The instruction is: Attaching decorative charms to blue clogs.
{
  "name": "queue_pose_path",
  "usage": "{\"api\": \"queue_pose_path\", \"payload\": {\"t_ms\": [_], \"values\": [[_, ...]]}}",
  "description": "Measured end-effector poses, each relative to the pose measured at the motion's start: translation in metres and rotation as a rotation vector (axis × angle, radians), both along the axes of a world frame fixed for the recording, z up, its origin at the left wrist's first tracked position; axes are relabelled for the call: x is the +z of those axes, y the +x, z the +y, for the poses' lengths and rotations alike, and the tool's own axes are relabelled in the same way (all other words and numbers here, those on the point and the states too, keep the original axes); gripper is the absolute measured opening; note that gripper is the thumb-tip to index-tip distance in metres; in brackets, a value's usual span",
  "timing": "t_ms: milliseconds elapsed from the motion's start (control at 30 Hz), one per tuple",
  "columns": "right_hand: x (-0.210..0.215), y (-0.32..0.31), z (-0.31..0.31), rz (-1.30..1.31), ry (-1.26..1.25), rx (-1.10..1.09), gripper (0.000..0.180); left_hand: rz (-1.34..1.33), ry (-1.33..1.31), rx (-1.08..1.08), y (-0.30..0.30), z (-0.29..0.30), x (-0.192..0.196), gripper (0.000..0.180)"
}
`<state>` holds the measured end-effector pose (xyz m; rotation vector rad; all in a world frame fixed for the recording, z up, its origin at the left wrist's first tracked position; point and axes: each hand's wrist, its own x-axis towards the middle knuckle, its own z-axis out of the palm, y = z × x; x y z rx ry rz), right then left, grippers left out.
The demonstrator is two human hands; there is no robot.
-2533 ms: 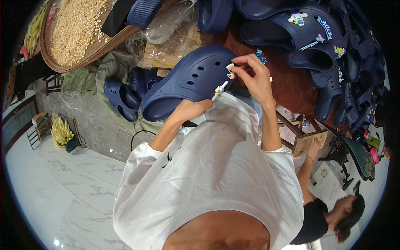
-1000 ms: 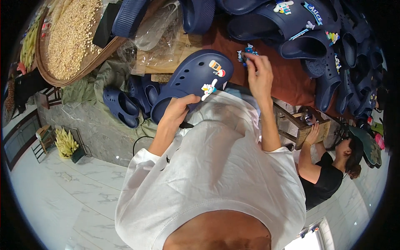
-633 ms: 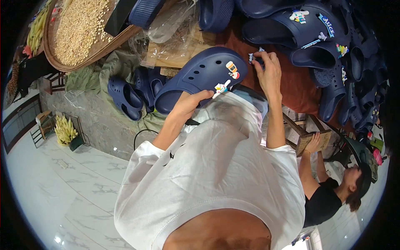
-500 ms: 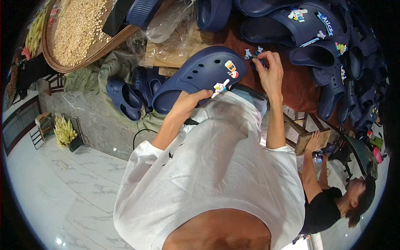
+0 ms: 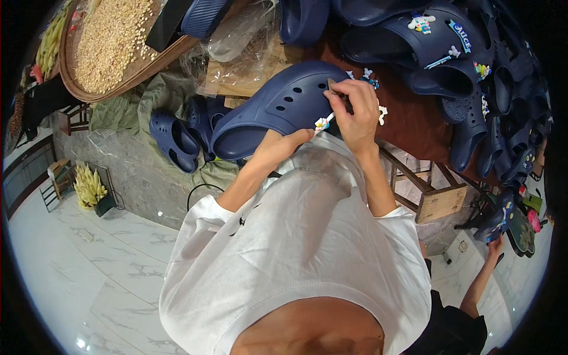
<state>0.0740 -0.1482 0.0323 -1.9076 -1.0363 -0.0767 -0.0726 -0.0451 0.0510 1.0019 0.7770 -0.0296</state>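
Note:
A navy clog (image 5: 254,112) with round holes lies across in front of me, its toe to the right. My left hand (image 5: 290,141) grips its near side, fingers inside the opening and thumb outside. Beside that thumb, a white and coloured charm (image 5: 322,124) sits at the clog's near side. My right hand (image 5: 355,109) is over the toe, its thumb and forefinger pinched at a small greyish thing that I cannot make out. This hand hides most of the toe. Just beyond it are small blue and white charms (image 5: 368,76); a white charm (image 5: 383,114) shows at its right side.
Many navy clogs (image 5: 384,50), some with charms, crowd the far right of the brown-covered table (image 5: 402,112). A round tray (image 5: 68,65) of pale kernels stands far left. More clogs (image 5: 174,142) lie left. At lower right, another person's hand (image 5: 496,245) holds a decorated clog (image 5: 500,219).
My right hand has moved left from the loose charms onto the clog's toe. The other person has shifted away from the wooden stool and now holds a clog out at the right.

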Motion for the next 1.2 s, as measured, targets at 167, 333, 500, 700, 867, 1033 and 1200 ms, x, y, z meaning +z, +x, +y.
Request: {"api": "queue_pose_path", "payload": {"t_ms": [167, 333, 500, 700, 867, 1033, 1200], "values": [[0.0, -0.01, -0.002, -0.008, -0.082, -0.017, 0.017, -0.03, 0.045, -0.01, 0.004, -0.005, 0.001, 0.038], [-0.001, -0.008, -0.007, 0.093, -0.034, -0.056, 0.015, -0.045, 0.124, -0.077, 0.002, -0.011, -0.002, 0.034], [-0.003, -0.004, -0.01, 0.396, 0.018, -0.094, 0.021, -0.049, 0.372, -0.11, 0.002, -0.019, -0.001, 0.03], [-0.002, 0.001, -0.014, 0.501, -0.059, -0.093, 0.052, -0.004, 0.39, -0.17, -0.007, -0.018, 0.003, 0.028], [-0.022, 0.005, -0.023, 0.774, -0.004, 0.101, 0.061, -0.073, 0.574, -0.223, -0.018, -0.013, 0.004, 0.031], [-0.017, 0.006, -0.02, 0.85, 0.031, 0.183, 0.066, -0.113, 0.696, -0.238, -0.019, -0.012, 0.006, 0.032], [-0.014, 0.005, -0.017, 1.103, 0.087, 0.178, 0.064, -0.118, 0.742, -0.285, -0.018, -0.009, 0.003, 0.022]]}}
